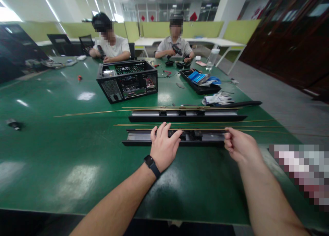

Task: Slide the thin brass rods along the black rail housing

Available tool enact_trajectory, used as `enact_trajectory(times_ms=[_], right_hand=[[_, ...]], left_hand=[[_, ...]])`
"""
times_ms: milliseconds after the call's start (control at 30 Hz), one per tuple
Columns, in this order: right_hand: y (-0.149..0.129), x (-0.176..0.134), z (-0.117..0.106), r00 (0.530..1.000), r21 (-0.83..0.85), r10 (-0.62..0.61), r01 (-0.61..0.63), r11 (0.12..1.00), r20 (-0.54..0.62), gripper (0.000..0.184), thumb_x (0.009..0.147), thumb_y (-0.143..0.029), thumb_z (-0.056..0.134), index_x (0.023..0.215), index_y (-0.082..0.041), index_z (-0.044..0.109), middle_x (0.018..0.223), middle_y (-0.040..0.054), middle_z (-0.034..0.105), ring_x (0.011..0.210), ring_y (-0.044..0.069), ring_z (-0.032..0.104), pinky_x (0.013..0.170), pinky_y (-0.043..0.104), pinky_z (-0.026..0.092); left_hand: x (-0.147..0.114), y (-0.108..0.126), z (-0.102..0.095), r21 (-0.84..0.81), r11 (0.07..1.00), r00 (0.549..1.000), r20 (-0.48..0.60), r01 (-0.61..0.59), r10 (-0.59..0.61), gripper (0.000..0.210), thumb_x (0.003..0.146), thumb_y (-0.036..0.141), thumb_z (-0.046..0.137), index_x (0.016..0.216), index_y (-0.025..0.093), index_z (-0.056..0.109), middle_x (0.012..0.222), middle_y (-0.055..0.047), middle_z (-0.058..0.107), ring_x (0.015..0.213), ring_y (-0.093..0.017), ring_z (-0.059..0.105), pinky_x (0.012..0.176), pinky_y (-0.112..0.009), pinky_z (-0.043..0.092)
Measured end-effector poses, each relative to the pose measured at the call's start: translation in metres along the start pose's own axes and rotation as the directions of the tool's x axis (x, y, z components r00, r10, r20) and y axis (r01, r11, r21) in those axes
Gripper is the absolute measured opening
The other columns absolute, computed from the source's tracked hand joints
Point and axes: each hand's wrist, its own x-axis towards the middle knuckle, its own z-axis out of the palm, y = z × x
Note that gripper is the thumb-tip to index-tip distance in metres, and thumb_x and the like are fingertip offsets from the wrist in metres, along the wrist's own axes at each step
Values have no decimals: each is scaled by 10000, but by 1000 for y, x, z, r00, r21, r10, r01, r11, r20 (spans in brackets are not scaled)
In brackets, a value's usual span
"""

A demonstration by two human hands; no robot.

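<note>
Pinching a thin brass rod [205,129] between thumb and fingers, the right hand [239,143] is at the right end of the near rail [138,136], which lies lengthwise across the green table [51,160]. The left hand [166,143] reaches over the rail's middle with its fingers loosely spread; whether they press on the rod, I cannot tell. More rods [133,125] lie just beyond, between this rail and the far rail [146,119]. Past that sit a computer case [128,83], gloves [218,99] and a black tray [205,90]. Across the table, two co-workers [113,44] hold dark tools.
</note>
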Motion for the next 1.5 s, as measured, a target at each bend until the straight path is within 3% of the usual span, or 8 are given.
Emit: enact_trajectory(times_ms=[333, 667, 1500], right_hand=[[1, -10, 5, 992, -21, 42, -40, 999, 117, 42, 861, -169, 599, 837, -156, 632, 496, -41, 516, 283, 61, 348, 219, 149, 189], [-2, -2, 0, 999, 5, 28, -29, 1000, 34, 77, 854, -146, 588, 783, -176, 590, 494, -56, 499, 286, 55, 352, 233, 146, 192], [0, -6, 1, 996, -60, -14, 19, 998, 84, 49, 812, -205, 644, 792, -168, 619, 503, -47, 519, 281, 61, 370, 223, 152, 187]], left_hand=[[0, 0, -2, -1, 1000, 1000, 16, -3, 3, 300, 971, 334, 511, 1243, 369, 630, 1426, -92, 526, 1413, -289, 384, 1151, -559, 224], [0, 0, -1, -6, 1000, 1000, 4, 2, -2, 302, 956, 328, 537, 1237, 372, 640, 1425, -78, 530, 1404, -290, 388, 1160, -548, 219], [0, 0, 0, 5, 1000, 1000, 2, -6, 5, 304, 962, 336, 525, 1245, 365, 632, 1430, -95, 519, 1414, -296, 375, 1157, -556, 221]])
